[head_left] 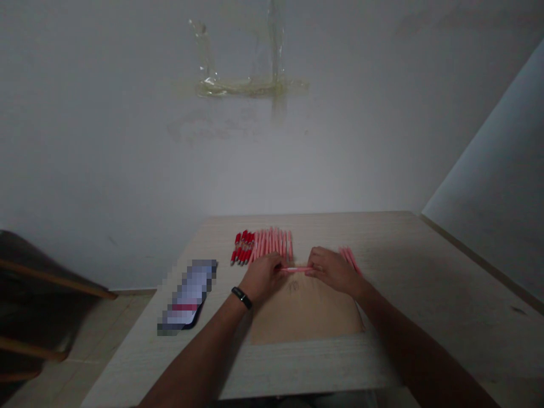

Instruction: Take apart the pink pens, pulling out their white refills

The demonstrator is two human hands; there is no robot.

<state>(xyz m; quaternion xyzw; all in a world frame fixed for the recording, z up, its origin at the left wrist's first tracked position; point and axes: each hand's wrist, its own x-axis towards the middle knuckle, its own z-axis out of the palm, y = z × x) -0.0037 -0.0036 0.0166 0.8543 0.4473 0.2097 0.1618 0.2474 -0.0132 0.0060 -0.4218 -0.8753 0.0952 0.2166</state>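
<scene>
My pen (pixel 299 270) is pink and whitish, the paper (pixel 306 314) tan. My wristband (pixel 242 297) is black, the short pieces (pixel 243 254) red with grey tips, the tabletop (pixel 318 365) pale, faintly streaked.

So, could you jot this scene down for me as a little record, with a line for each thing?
Left hand: fingers on one end of a pink pen
Right hand: fingers on the pen's other end
Under the arms: brown sheet
Beyond the left hand: row of pink pens, with short red pieces to its left
Beside the right hand: smaller pink bunch
Left wrist: dark band
Far left of table: phone, screen blurred
Wall: clear tape
</scene>
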